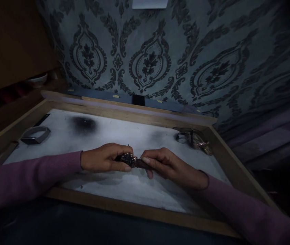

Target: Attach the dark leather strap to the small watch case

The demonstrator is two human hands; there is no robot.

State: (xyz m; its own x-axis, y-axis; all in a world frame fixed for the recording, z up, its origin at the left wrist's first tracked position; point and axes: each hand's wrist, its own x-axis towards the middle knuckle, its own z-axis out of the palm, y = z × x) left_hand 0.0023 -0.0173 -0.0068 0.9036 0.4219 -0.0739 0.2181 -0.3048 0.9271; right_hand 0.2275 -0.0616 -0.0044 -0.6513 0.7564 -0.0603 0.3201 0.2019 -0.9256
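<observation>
A wristwatch (128,159) with a dark round dial and a brown strap is held between my two hands, above the white floor of a shallow wooden tray (124,200). My left hand (106,158) grips the watch case, its thumb along the near side. On the strap to the right, my right hand (164,165) pinches with thumb and fingers. Part of the strap is hidden under the right fingers, and the far side of the case is covered by the left hand.
At the tray's left end stands a looped grey-banded watch (35,135). Several watches or bracelets (194,139) lie heaped at the right end. A dark smudge (83,124) marks the white floor. Behind the tray rises a patterned wall (147,61); a bowl (37,80) sits on a shelf at left.
</observation>
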